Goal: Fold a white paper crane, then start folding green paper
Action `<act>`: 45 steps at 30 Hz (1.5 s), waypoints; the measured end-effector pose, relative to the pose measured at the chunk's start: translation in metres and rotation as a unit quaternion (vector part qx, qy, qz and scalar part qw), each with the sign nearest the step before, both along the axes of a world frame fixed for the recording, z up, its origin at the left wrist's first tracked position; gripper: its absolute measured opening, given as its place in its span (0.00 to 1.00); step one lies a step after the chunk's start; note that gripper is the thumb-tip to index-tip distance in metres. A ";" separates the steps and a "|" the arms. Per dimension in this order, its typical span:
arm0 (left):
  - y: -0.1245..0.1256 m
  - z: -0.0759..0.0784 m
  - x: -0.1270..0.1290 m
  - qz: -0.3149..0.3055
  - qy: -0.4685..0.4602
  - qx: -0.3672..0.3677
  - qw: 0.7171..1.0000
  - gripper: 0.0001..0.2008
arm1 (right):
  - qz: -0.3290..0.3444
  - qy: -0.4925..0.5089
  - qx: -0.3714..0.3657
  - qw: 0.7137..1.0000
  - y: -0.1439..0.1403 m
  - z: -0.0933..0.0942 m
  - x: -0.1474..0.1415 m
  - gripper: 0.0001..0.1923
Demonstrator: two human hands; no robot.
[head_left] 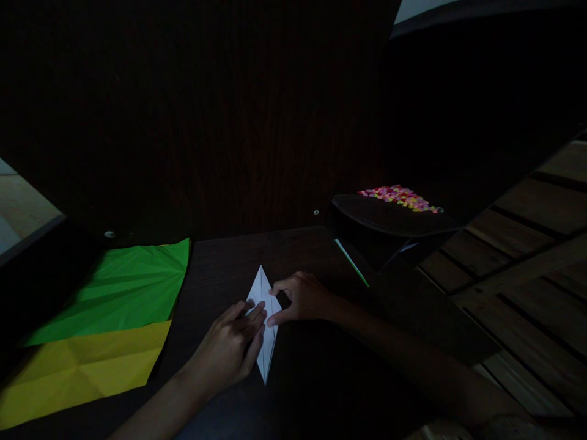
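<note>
A white sheet of paper (268, 351), folded into a long narrow diamond with a crease down its middle, lies on the dark table, its points facing away from and toward me. My left hand (233, 339) rests on its left half, fingers stretched flat and pressing the surface near the centre. From the right, my right hand (302, 297) has its thumb and forefinger at the paper's right corner, taking hold of the edge there. Its other fingers are curled and partly hidden.
To the left lie a creased green sheet (132, 287) and a yellow sheet (87, 366) partly under it. A thin green-and-white strip (351, 263) is at the right. Small colourful pieces (403, 198) are heaped on a dark corner shelf (389, 220). A dark wooden panel (220, 122) stands behind.
</note>
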State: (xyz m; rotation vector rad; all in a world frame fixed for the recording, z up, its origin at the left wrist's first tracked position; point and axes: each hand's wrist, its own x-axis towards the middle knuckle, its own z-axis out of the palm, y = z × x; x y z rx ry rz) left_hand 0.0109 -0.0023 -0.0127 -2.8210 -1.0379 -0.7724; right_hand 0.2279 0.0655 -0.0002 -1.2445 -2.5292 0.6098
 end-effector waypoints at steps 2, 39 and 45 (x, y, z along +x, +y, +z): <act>0.000 0.001 0.000 0.003 0.002 -0.001 1.000 0.16 | 0.001 -0.012 0.006 1.000 -0.001 -0.001 0.000 0.36; 0.016 0.024 -0.023 -0.081 -0.024 -0.227 0.970 0.24 | 0.013 -0.071 -0.042 0.997 -0.012 0.016 0.001 0.46; 0.013 0.027 -0.023 -0.068 -0.021 -0.226 0.972 0.24 | 0.011 -0.076 -0.035 0.996 -0.013 0.019 0.002 0.39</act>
